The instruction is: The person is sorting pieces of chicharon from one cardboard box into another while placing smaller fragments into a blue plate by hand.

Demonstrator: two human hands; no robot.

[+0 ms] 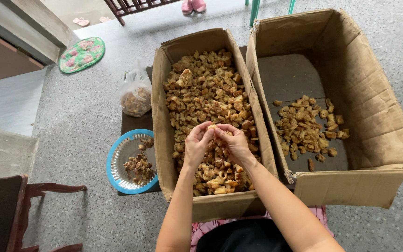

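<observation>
2 hands meet over the full box (pixel 164 93): left hand (pixel 197 142) and right hand (pixel 235 142) pinch 1 brown chunk (pixel 213 127) between their fingertips.

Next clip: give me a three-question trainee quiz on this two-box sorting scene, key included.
1. True or false: the right cardboard box holds more brown chunks than the left cardboard box.
2. Where are the left hand and right hand? A) over the blue-rimmed plate B) over the left cardboard box, pinching one brown chunk together C) inside the right cardboard box
3. Fill in: left of the boxes, behind the plate, sits a clear plastic ____ of chunks.

Key: 1 false; 2 B; 3 bag.
</observation>
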